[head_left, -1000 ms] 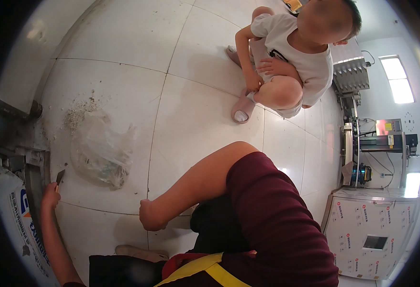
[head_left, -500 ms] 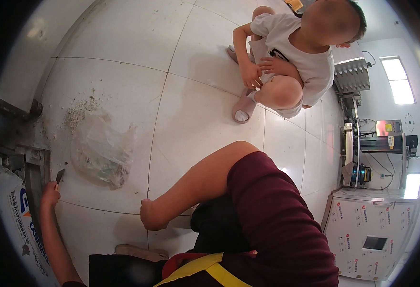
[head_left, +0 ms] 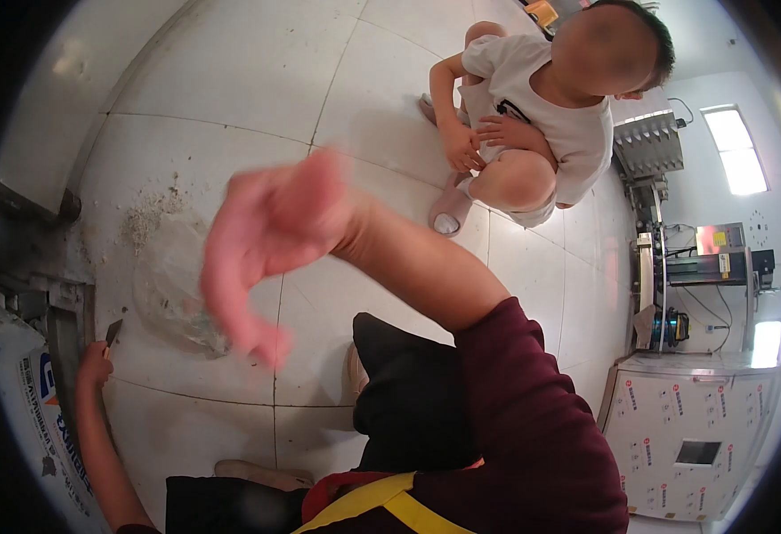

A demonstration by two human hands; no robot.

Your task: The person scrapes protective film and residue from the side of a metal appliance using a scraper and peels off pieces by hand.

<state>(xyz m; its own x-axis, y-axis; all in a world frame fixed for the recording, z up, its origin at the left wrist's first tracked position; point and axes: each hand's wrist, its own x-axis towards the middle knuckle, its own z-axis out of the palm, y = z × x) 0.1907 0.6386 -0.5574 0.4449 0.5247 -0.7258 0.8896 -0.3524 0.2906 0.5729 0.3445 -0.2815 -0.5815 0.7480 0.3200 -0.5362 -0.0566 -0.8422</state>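
Note:
Low at the left, my left hand (head_left: 95, 367) is closed around the handle of a small scraper (head_left: 113, 332), its dark blade pointing up and away just over the tiled floor. My right hand (head_left: 275, 231) is raised high near the camera, blurred, with its fingers apart and curving and nothing in them. Behind it on the floor lies a crumpled clear plastic bag (head_left: 169, 285), partly covered by the hand. Pale crumbly debris (head_left: 152, 209) is scattered beside the bag.
A person in white clothes (head_left: 577, 125) squats across from me, hands at the knees. Metal framework (head_left: 70, 298) and a printed white sack (head_left: 25, 392) border my left arm. Machinery (head_left: 706, 267) and a film-wrapped cabinet (head_left: 657, 427) stand at the right.
My right hand has swung up from near my knee toward the camera, going from curled to spread fingers. My left hand and the scraper stay almost in place.

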